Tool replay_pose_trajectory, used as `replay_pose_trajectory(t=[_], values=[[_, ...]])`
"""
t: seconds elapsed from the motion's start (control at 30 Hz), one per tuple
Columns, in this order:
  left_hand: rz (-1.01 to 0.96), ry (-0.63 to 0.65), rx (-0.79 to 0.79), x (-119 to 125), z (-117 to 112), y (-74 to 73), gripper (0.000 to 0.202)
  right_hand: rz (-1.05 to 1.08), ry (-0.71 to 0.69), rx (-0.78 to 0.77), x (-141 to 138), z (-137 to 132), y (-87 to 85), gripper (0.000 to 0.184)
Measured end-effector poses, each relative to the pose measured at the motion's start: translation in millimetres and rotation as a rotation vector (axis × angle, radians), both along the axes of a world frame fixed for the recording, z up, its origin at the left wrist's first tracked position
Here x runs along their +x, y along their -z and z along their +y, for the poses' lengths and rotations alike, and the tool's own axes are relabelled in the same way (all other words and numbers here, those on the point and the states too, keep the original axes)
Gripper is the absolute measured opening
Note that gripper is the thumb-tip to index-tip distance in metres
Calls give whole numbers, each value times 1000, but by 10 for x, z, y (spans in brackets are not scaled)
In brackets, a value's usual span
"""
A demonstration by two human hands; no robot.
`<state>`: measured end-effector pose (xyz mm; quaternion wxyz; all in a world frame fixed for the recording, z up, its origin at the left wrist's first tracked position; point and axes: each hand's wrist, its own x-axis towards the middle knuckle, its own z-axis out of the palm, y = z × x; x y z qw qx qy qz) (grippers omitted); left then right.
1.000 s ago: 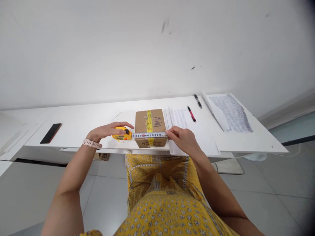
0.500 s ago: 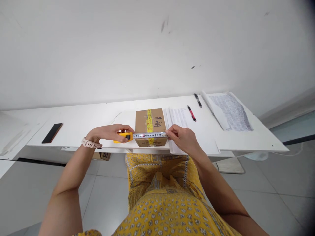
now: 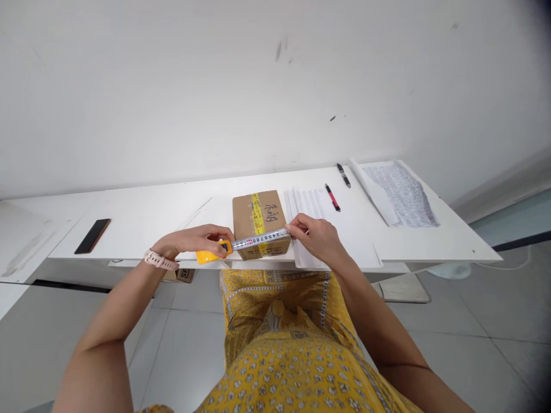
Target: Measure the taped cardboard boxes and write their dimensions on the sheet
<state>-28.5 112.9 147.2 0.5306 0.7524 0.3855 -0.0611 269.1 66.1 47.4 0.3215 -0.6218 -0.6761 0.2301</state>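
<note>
My left hand point(image 3: 200, 240) grips the yellow case of a tape measure point(image 3: 259, 238) at the left of a small cardboard box point(image 3: 242, 215). The blade, printed with black numbers, stretches slantwise across the near part of the box top. At the box's right side, my right hand point(image 3: 316, 236) pinches the blade's free end between thumb and fingers. Yellow tape point(image 3: 257, 213) runs over the box top, with dark handwriting beside it. The box sits near the front edge of the white desk.
Printed sheets point(image 3: 312, 203) lie right of the box, with a red pen point(image 3: 332, 197) and a black pen point(image 3: 343, 175) by them. A handwritten sheet point(image 3: 398, 192) is farther right. A dark phone point(image 3: 92, 236) lies on the left of the desk point(image 3: 142, 209).
The tape measure has tilted, its case now lower and a little farther left. The box has turned slightly with it. Both hands still hold the tape.
</note>
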Motion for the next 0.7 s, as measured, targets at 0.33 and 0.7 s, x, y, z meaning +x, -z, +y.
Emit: replay_pose_trajectory(t=[0.33,0.7], values=[[-665,-744,-67,-320,-1009,705,50,82,-443,402,-44,223,301,69],[-825,-971,-112,111,-1308,938,50,-182,-280,536,-436,601,245,52]])
